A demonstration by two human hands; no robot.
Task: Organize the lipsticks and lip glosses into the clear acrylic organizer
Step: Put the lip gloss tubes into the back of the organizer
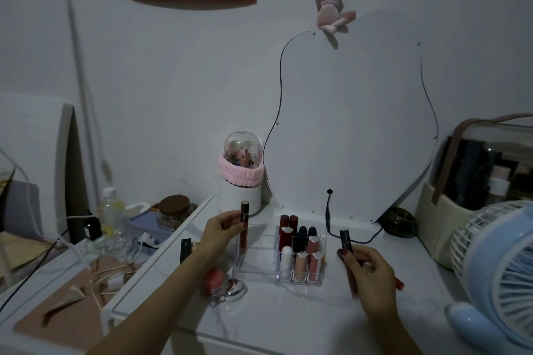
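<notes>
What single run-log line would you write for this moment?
left hand: holds lip gloss upright over organizer | right hand: holds dark tube | organizer: right side filled, left side open

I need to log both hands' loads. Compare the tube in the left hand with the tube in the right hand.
The tall brown-capped lip gloss tube in the left hand stands upright over the clear acrylic organizer; the dark-capped lip gloss tube in the right hand tilts, beside the organizer. Both are slim and reddish.

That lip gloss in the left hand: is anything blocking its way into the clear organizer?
Nothing visible does. The left hand holds the lip gloss upright over the organizer's empty left side; the stored lipsticks fill only its right side.
</notes>
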